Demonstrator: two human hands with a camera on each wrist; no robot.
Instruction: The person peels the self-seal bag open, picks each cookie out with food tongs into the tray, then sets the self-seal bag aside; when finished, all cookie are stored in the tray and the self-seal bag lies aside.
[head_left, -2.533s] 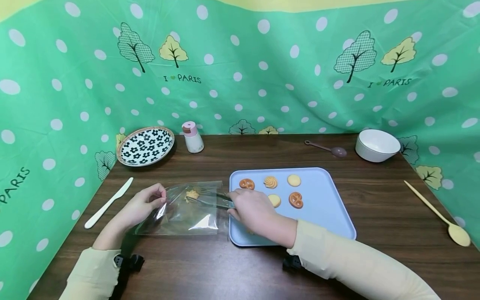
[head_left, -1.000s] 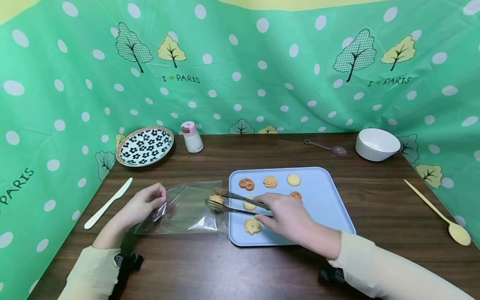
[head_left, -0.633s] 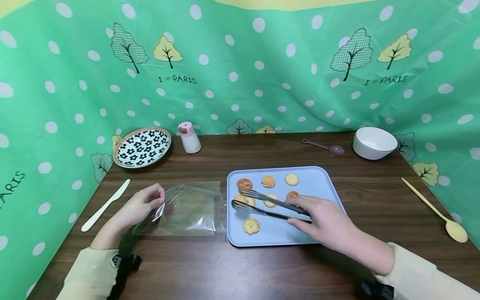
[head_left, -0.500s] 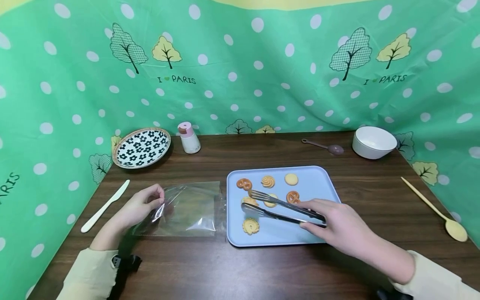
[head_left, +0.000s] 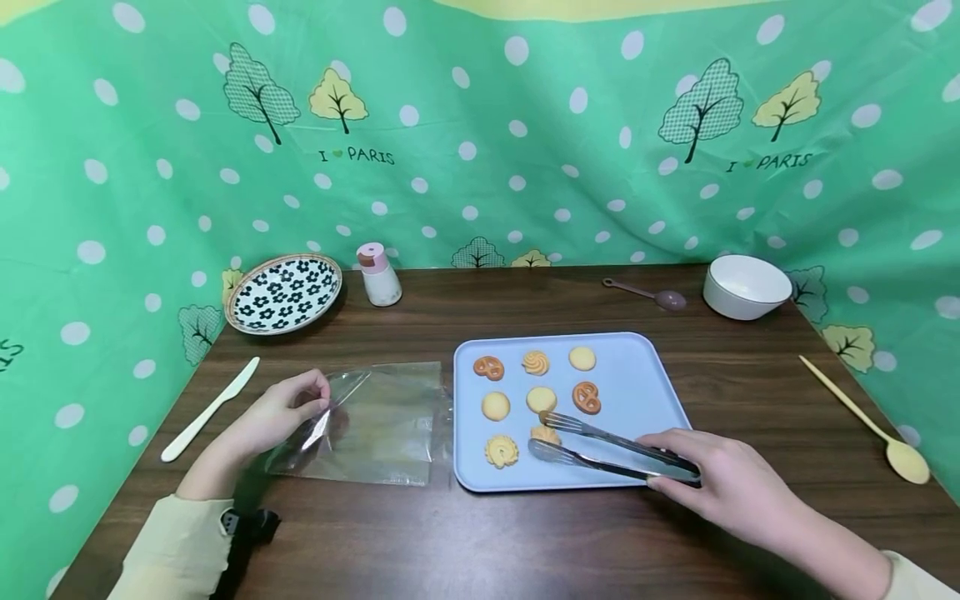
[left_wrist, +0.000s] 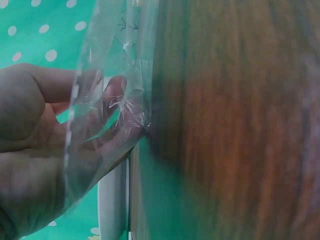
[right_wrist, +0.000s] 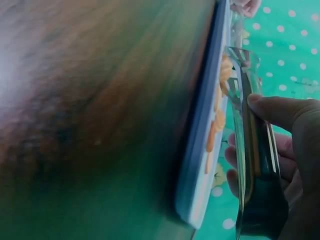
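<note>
My left hand point(head_left: 283, 414) pinches the edge of a clear plastic bag point(head_left: 378, 429) that lies on the table; the left wrist view shows the film between thumb and fingers. My right hand point(head_left: 738, 487) grips metal tongs point(head_left: 611, 471) with dark handles. Over the front part of a pale blue tray point(head_left: 637, 400), the tongs' tips stand on either side of a small golden cookie point(head_left: 545, 435). Whether they touch it I cannot tell. A ridged cookie point(head_left: 502, 451) lies to its left. Behind are round cookies point(head_left: 496, 406), pretzels point(head_left: 587, 397) and a swirl cookie point(head_left: 536, 362).
A cream knife point(head_left: 210, 410) lies left of my left hand. Along the back stand a flowered plate point(head_left: 283, 295), a pink-topped shaker point(head_left: 378, 277), a mauve spoon point(head_left: 670, 300) and a white bowl point(head_left: 747, 287). A yellow wooden spoon point(head_left: 906, 461) lies at the right edge.
The tongs have drawn a cookie out of the bag and carried it right, over the tray to its front row. My left hand has stayed at the bag.
</note>
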